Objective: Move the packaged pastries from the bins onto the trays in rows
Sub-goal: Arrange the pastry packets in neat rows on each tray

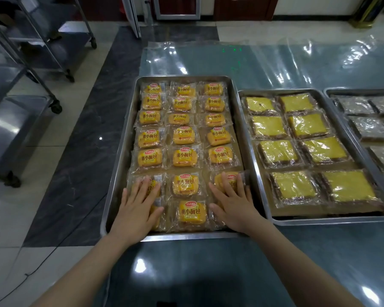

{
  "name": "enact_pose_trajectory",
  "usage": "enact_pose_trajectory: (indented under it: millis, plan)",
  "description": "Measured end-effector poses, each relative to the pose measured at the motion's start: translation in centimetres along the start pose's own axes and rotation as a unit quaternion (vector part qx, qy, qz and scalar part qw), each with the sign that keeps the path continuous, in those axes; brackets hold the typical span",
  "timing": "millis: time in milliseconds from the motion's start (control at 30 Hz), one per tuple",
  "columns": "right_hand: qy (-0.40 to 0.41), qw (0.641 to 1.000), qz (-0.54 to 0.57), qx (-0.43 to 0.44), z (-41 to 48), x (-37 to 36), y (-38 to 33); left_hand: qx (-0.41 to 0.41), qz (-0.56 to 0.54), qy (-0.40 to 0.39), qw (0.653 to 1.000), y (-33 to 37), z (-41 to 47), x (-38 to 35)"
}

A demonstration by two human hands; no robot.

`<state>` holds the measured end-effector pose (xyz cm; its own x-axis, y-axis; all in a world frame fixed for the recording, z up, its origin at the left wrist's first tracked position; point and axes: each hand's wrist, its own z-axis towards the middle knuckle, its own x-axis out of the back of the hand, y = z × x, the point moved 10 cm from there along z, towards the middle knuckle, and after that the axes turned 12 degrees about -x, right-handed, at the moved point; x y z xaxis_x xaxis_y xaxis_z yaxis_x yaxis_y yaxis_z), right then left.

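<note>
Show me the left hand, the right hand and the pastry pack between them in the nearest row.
left hand [140, 208]: head view, back of the hand.
right hand [235, 207]: head view, back of the hand.
pastry pack [192, 212]: head view, middle of its printed front.

Three trays side by side on a table [208, 273].
Left tray [116, 169] holds packs [187, 186] in three columns; middle tray [330, 220] holds flat packs [277, 151] in two; right tray [364, 91] (cut off) lies beyond. Left hand [140, 209] and right hand [233, 204] lie on the nearest outer packs.
</note>
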<state>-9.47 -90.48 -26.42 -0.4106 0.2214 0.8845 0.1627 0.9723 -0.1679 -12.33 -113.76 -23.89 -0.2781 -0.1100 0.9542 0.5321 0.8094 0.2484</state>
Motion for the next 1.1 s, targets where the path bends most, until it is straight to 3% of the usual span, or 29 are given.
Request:
enact_pose_trajectory:
  millis: [200, 400, 600, 767, 967, 1100]
  plan:
    - [0.126, 0.988, 0.085, -0.003, 2.7, 5.8, -1.1, 0.02, -0.035, 0.063, 0.997, -1.3, 3.1, 3.0]
    - [0.099, 0.994, 0.045, -0.016, 8.2, 6.4, -2.3, 0.031, -0.02, 0.009, 0.999, -3.1, 8.5, 2.8]
    - [0.081, 0.994, -0.056, 0.037, 10.7, 5.3, -5.4, 0.03, 0.033, -0.053, 0.998, -3.9, 10.4, 0.6]
    - [0.047, 0.997, -0.057, 0.038, 11.0, 4.4, -4.6, -0.02, 0.021, -0.078, 0.997, -3.5, 9.7, -0.3]
    - [0.053, 0.997, -0.044, 0.036, 9.8, 4.1, -3.6, -0.045, 0.042, -0.085, 0.995, -3.2, 9.0, -0.2]
    - [0.088, 0.996, 0.001, 0.034, 9.8, 5.5, -3.8, -0.039, 0.042, -0.035, 0.998, -3.0, 8.9, 1.0]
